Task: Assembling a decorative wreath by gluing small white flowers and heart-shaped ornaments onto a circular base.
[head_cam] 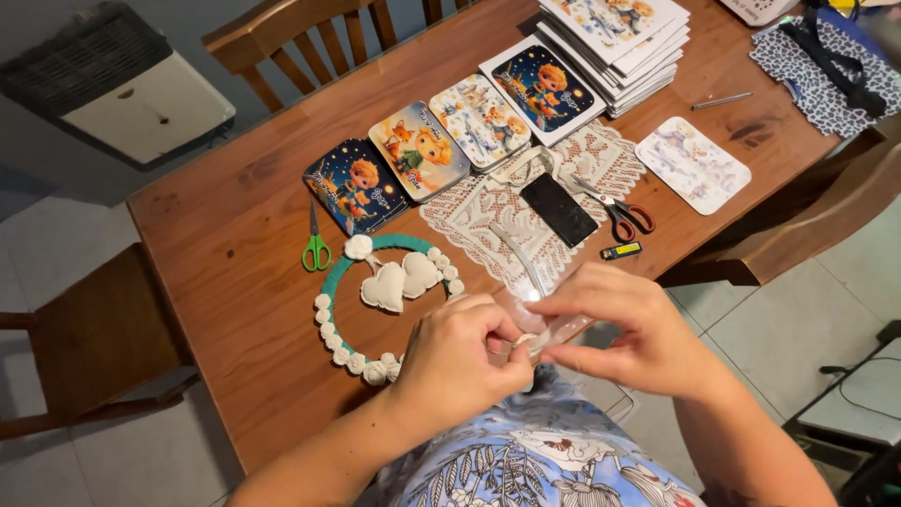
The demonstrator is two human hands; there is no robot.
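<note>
**A:** Starting at the left — what's beside you there?

**B:** Green scissors (316, 246) lying flat, then the teal wreath (380, 305) with its white hearts, just left of my left hand (460, 361). If my elbow swings out I'd judge it could shove that wreath toward the near edge of the counter (216, 244), which runs right under my wrists.

**A:** And the hands themselves?

**B:** Left hand curled, fingertips pinched on the clear plastic sleeve (540, 319); right hand (629, 338) closed over its other side, thumb and forefinger nipping a small bit I can't make out. The sleeve sits at the near edge, partly over my lap. Slippery film, so a loose pinch could drop it to the floor.

**A:** Further right?

**B:** Lace doily (526, 202) with a black phone (558, 208) on it, red-handled scissors (619, 211) near, a small yellow-and-black lighter (621, 251) close to the edge. A tug might snag the lace. Open room's mostly far left, bare wood.
</note>
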